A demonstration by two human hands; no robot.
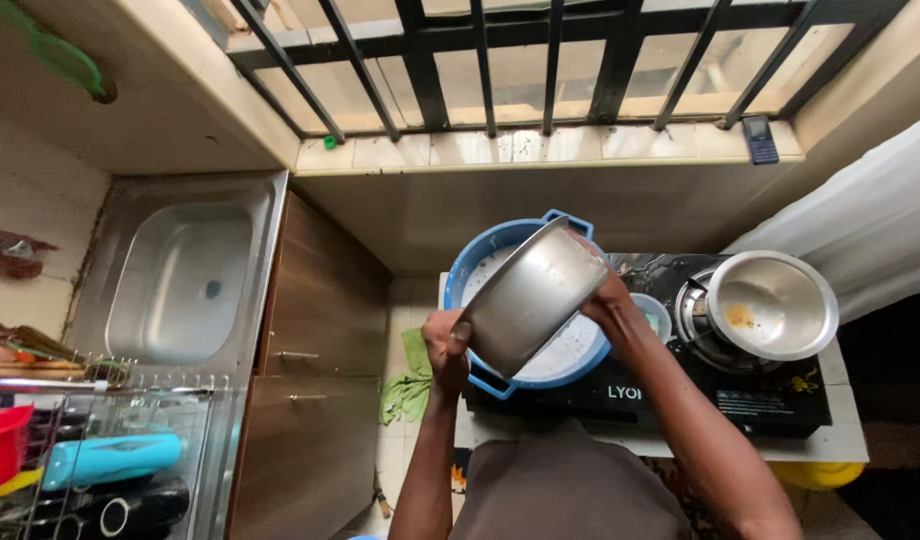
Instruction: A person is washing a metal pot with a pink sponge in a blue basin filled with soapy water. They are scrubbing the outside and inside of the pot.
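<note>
In the head view, both hands hold a steel bowl [533, 297] tilted on its side at the centre of the frame, over a blue plastic basin [477, 262] with whitish water in it. The left hand [443, 345] grips the bowl's lower left rim, its fingers [461, 333] curled closed over the edge; the right hand [610, 297] is at the upper right rim, its fingers hidden behind the bowl but closed on it. The basin stands on a black gas stove [760, 400] that rests on a white desk [850, 440] at the lower right. Just right of the basin, a second steel pot [773, 305] with a yellowish stain inside sits on a burner. At the left of the frame lies a steel sink [185, 280], and below it a dish rack [100, 460] holds a turquoise bottle [110, 458] and a red bowl [0, 445]. A green cloth [410, 385] lies on the floor beside the wooden cabinet [315, 400]. On the window ledge at upper right rests a small dark phone [760, 139].
</note>
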